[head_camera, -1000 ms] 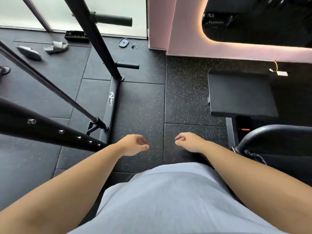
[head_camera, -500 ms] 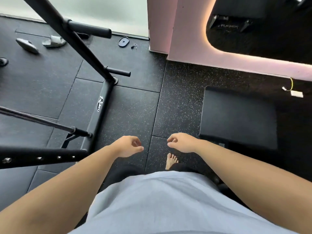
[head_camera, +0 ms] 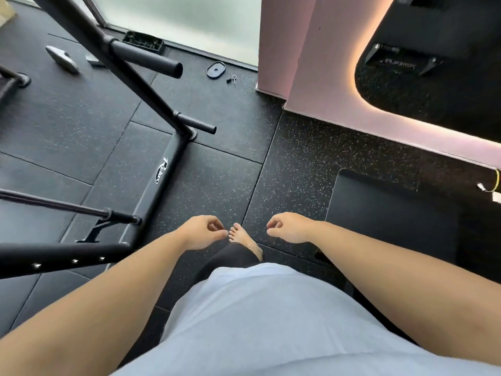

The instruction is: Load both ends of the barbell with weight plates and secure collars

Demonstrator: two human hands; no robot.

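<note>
At nine o'clock a black steel rack [head_camera: 127, 74] slants across the view, with two stub pegs [head_camera: 146, 57] pointing toward three o'clock. A thin dark rod [head_camera: 67, 207] runs from the left edge to a bracket on the rack's base rail [head_camera: 162, 185]. Whether this rod is the barbell cannot be told.

At eleven o'clock, on the speckled black floor [head_camera: 217, 172], lie a grey slipper [head_camera: 62, 59] and a black tray [head_camera: 143, 42]. Toward twelve o'clock is a small oval disc [head_camera: 216, 69] with a centre hole, a small pin [head_camera: 232, 78] just beside it. It cannot be told whether the disc is a weight plate.

Below centre, the left hand [head_camera: 200, 232] hangs over the floor, its fingers loosely curled and its thumb near the fingertips, holding nothing. A bare foot [head_camera: 241, 237] shows between the hands. The right hand [head_camera: 290, 227] mirrors the left, with narrow, relaxed fingers and nothing in them. Both hands are well apart from the rack and the disc.

At six o'clock a pale grey shirt [head_camera: 271, 321] fills the lower edge. At one o'clock stands a pink wall [head_camera: 320, 77] with a glowing mirror [head_camera: 433, 99], and at three o'clock a black box [head_camera: 393, 213] sits on the floor.
</note>
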